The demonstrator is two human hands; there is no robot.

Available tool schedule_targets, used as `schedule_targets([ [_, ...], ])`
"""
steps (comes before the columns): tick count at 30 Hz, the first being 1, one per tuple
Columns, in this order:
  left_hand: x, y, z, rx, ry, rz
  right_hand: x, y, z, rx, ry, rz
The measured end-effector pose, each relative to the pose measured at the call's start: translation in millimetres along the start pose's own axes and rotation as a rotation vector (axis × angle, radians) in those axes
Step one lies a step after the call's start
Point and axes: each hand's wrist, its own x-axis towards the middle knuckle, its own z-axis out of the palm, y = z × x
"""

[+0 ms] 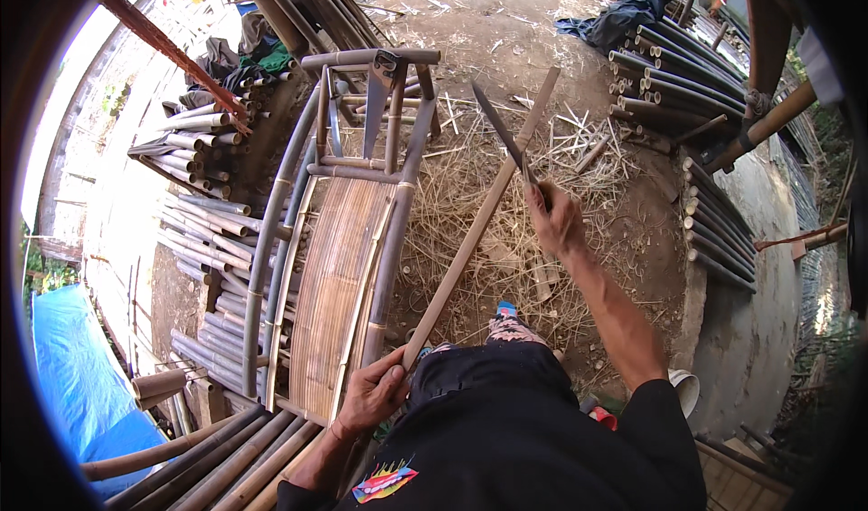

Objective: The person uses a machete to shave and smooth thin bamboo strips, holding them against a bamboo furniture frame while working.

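Note:
A long flat bamboo strip (467,240) slants from my lap up toward the far right. Its near end is in my left hand (373,392), fingers closed round it. My right hand (556,217) grips the handle of a long dark-bladed knife (496,122). The blade points up and to the left, and it crosses the strip near its far part; whether the edge touches the strip I cannot tell. Left of the strip stands a bamboo bench (339,258) with a slatted top. A handsaw (377,104) hangs on the bench's far end frame.
Shavings and split offcuts (506,212) litter the dirt floor ahead. Stacked bamboo poles (674,81) lie at the far right, with more poles (212,231) left of the bench. A blue tarp (81,375) covers the near left. Beside my right arm sits a white bucket (685,392).

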Motion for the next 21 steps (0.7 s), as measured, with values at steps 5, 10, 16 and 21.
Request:
schedule_targets([
  [5,-10,1,-4,0.169,-0.009,0.074,6,16,-14,-0.116,-0.003,-0.103],
  [10,-18,-11,-10,0.039,-0.054,-0.038,-2,7,-20,-0.117,-0.026,-0.248],
  [16,-35,-8,-15,-0.032,-0.113,-0.087,42,56,-58,-0.33,0.12,-0.098],
  [21,-65,-36,-35,-0.022,-0.073,-0.151,77,96,-93,-0.368,0.219,0.024],
])
